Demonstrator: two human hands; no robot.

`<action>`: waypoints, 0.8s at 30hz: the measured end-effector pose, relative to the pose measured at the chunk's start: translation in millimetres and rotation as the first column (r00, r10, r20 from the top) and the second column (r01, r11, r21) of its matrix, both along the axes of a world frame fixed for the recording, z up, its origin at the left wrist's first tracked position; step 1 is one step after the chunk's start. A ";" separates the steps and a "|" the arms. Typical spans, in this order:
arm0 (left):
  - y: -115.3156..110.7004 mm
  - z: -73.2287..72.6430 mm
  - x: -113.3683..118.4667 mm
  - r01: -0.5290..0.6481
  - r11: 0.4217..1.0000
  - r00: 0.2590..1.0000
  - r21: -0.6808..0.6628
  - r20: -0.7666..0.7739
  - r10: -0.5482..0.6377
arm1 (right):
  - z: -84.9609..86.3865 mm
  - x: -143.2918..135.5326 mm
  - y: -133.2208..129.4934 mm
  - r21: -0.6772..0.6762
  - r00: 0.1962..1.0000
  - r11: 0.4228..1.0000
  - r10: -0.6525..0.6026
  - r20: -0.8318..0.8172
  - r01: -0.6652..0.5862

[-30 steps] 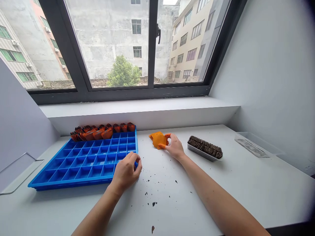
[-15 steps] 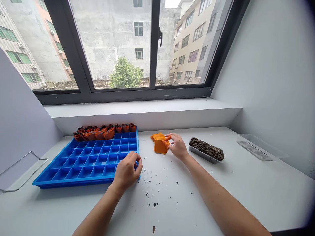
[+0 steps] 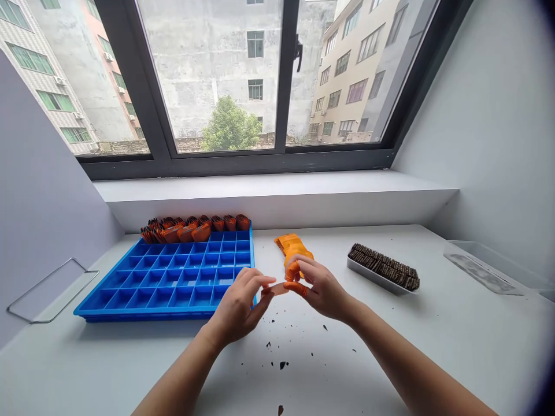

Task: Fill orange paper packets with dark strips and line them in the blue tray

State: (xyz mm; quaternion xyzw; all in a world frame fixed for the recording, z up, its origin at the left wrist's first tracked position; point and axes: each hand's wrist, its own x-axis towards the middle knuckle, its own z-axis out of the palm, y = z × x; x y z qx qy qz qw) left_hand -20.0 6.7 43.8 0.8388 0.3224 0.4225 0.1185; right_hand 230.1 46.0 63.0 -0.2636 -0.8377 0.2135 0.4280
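Note:
Between my two hands is a small orange packet (image 3: 278,289), seen nearly edge-on. My left hand (image 3: 236,303) pinches its left edge with thumb and fingers. The right edge is gripped by my right hand (image 3: 321,289), whose thumb and index finger wear orange finger covers. Just beyond the right hand lies a fanned stack of flat orange packets (image 3: 291,245), partly hidden by its fingers. A blue compartment tray (image 3: 143,315) stands to the left, with filled orange packets (image 3: 202,232) upright in its back rows and its right front corner behind my left hand.
On the right sits a grey metal tray (image 3: 375,280) packed with dark brown flat pieces (image 3: 384,264). A clear plastic container (image 3: 489,271) is farther right. Dark crumbs (image 3: 284,365) lie scattered in front. A bent wire frame (image 3: 52,292) stands at far left, and a window sill (image 3: 277,185) runs behind.
My right hand has come toward me from the stack with one packet. My left hand has moved right, and its fingers now meet that packet. The view has shifted slightly.

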 end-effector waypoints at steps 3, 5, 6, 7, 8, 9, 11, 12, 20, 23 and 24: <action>-3.9 3.5 3.8 0.064 0.997 0.997 0.043 -0.056 -0.062 | -5.2 -2.8 -10.1 -0.004 0.999 1.000 0.011 -0.030 -0.011; -4.0 3.8 4.3 0.058 0.997 0.997 0.045 -0.063 -0.055 | -7.9 -3.3 -12.5 -0.053 0.999 0.999 0.004 -0.047 -0.006; -3.5 3.3 3.8 0.051 0.998 0.996 0.043 -0.072 -0.047 | -8.8 -3.6 -13.1 -0.083 0.998 0.996 0.006 -0.054 -0.011; -2.8 2.4 2.9 0.040 0.998 0.996 0.039 -0.080 -0.036 | -9.5 -4.1 -13.7 -0.114 0.998 0.993 0.015 -0.062 -0.022; -2.0 1.1 1.9 0.030 0.999 0.996 0.032 -0.085 -0.027 | -10.0 -4.8 -14.4 -0.142 0.997 0.989 0.026 -0.071 -0.036; -1.3 -0.4 1.0 0.022 0.999 0.996 0.027 -0.086 -0.020 | -10.5 -5.8 -15.2 -0.167 0.996 0.985 0.037 -0.079 -0.050; -0.5 -3.4 -0.2 0.014 0.999 0.997 0.033 -0.073 -0.011 | -11.5 -8.7 -17.4 -0.208 0.994 0.975 0.062 -0.087 -0.079; -0.5 -4.8 -0.2 0.012 0.999 0.998 0.042 -0.065 -0.009 | -12.0 -10.3 -18.6 -0.221 0.994 0.971 0.074 -0.082 -0.091; -2.3 -7.7 2.1 0.032 0.999 0.999 0.003 -0.022 -0.032 | -15.4 -18.1 -23.1 -0.215 0.994 0.972 0.075 -0.085 -0.092; -3.8 -5.6 0.3 0.046 0.998 0.999 0.044 -0.028 -0.045 | -16.8 -17.0 -19.8 -0.153 0.993 0.985 0.064 -0.103 -0.079; -4.6 -4.5 -0.1 0.040 0.998 0.998 0.057 -0.042 -0.038 | -17.2 -16.3 -18.4 -0.129 0.994 0.989 0.055 -0.099 -0.068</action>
